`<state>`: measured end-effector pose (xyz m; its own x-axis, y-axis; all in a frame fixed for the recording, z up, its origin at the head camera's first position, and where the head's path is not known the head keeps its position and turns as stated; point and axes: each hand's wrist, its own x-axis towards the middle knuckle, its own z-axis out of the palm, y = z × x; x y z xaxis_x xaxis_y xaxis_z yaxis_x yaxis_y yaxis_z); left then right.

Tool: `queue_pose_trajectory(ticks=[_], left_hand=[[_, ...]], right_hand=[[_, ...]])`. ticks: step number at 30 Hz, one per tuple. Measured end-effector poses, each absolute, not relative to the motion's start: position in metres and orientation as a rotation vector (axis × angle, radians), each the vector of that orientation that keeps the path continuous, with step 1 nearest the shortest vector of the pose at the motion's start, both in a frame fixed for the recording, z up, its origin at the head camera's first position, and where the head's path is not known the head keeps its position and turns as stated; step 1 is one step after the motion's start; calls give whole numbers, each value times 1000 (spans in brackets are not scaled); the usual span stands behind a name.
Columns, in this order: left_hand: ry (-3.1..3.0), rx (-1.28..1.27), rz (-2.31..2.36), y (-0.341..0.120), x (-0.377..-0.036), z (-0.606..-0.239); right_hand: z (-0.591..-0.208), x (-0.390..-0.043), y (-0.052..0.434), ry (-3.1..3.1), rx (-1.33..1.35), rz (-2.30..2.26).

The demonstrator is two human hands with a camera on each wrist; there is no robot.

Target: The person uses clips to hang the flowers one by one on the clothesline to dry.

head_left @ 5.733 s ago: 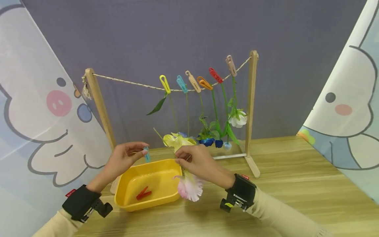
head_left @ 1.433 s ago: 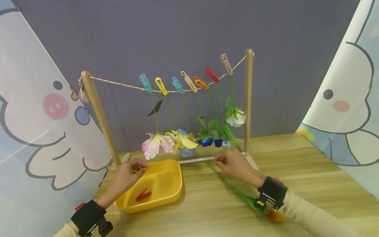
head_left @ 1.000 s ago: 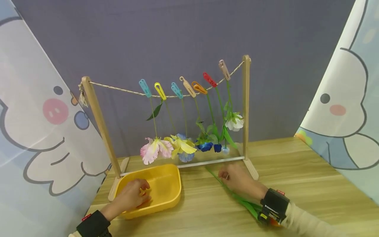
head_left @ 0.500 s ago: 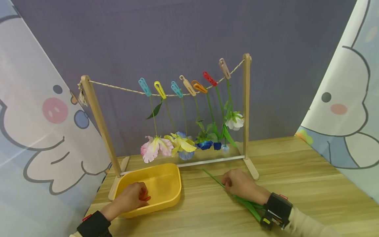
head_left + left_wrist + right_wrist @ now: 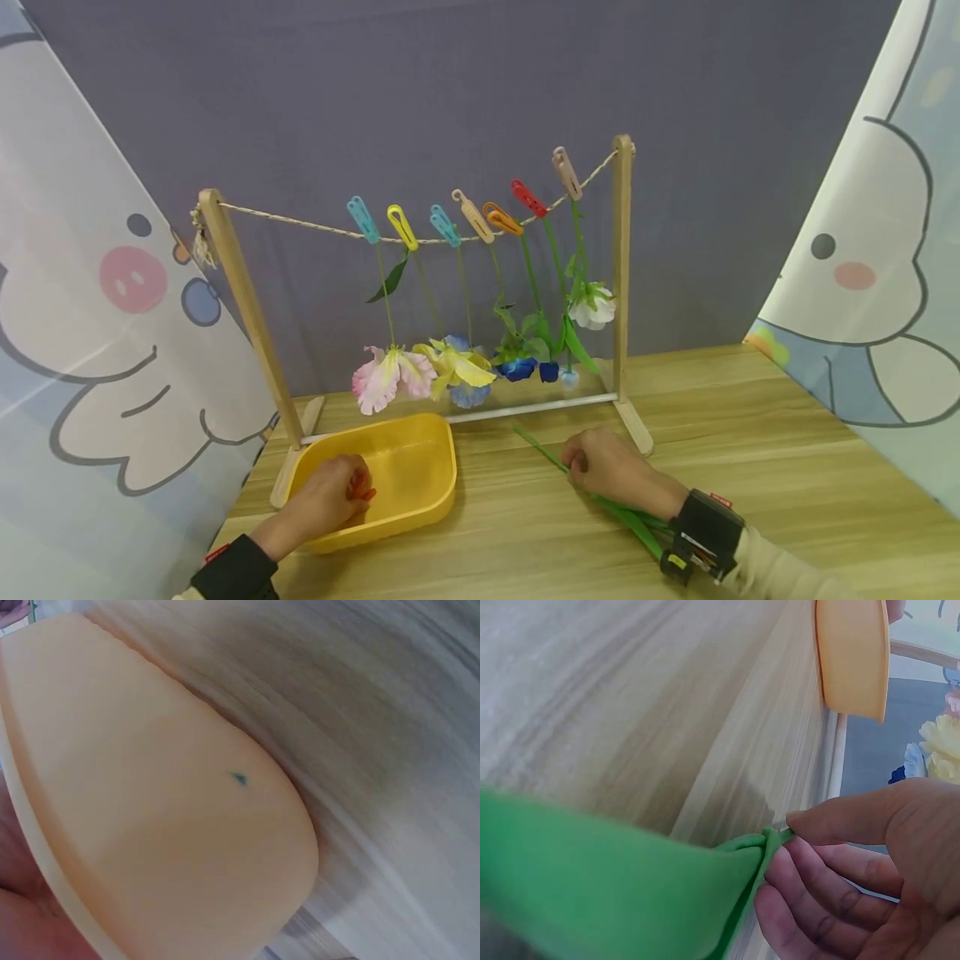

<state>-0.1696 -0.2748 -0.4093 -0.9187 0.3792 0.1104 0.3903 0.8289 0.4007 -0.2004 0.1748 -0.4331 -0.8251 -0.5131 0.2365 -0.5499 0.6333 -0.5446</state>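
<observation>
Fingers [image 5: 817,900] of right hand [image 5: 611,467] curled, thumb pressed against them, pinching green stem [image 5: 538,446] with leaf [image 5: 592,892]; stem lies slanted on wooden table [image 5: 750,467], in front of rack [image 5: 621,275]. Left hand [image 5: 322,504] inside yellow tub [image 5: 431,487], fingers curled round red peg [image 5: 363,490]. Rack string [image 5: 300,225] carries seven pegs with flowers hanging head down; pink flower [image 5: 384,379] leftmost, just above tub rim.

the table [image 5: 750,467] is pale matt wood with visible grain. the yellow tub [image 5: 420,492] looks like smooth, slightly glossy plastic. the rack posts [image 5: 621,267] are bare wood, the line [image 5: 300,223] rough twine.
</observation>
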Motion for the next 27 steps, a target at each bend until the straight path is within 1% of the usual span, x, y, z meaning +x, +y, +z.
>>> queue_pose_trajectory(ticks=[6, 9, 16, 23, 27], left_hand=[[-2998, -417, -537, -273, -168, -407], [-3012, -360, -497, -273, -168, -406], [-2990, -447, -422, -273, -170, -406], [-2992, -455, -426, -271, -173, -408], [-2957, -539, -428, -273, -174, -408]], right_hand=[[-433, -200, 175, -2783, 918, 963], [-433, -200, 175, -2786, 918, 958], [-433, -198, 173, -2799, 877, 926], [-432, -198, 169, -2772, 880, 893], [-431, -197, 166, -2759, 902, 925]])
